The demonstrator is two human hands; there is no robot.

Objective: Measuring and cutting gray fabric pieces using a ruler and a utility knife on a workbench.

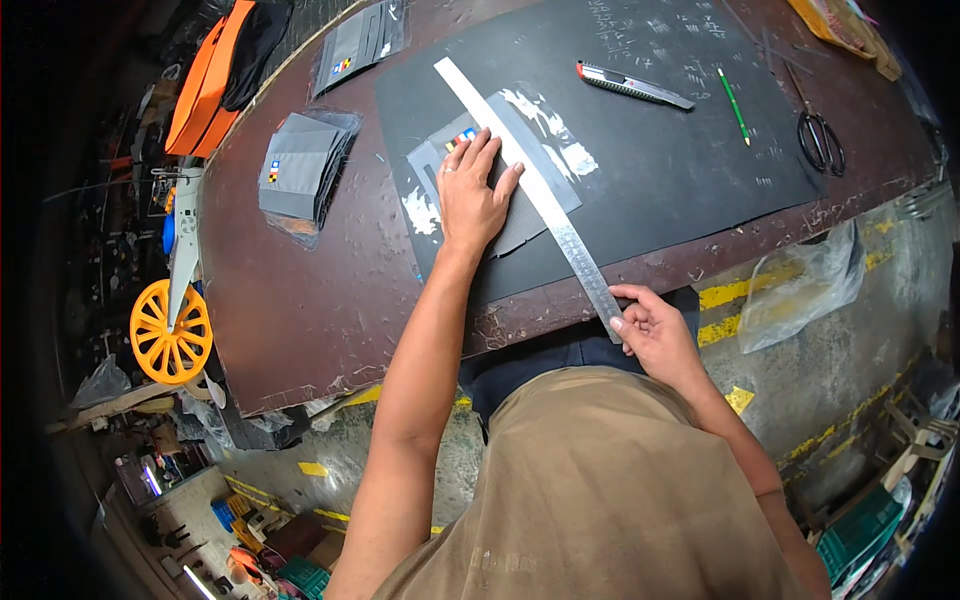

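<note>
A large black rubbery cutting mat (640,150) is lying on the worn brown table (300,300), and under the left hand (472,195), fingers spread flat, a grey fabric piece in clear plastic (520,170) is being pressed; it looks soft and slippery. The right hand (650,330) is pinching the near end of a long, stiff steel ruler (540,200) running diagonally just beside the left fingertips (512,172), probably best steadied mid-length.

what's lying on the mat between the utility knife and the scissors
In the head view, a green pencil lies on the black mat between the utility knife and the scissors; otherwise only mat.
</note>
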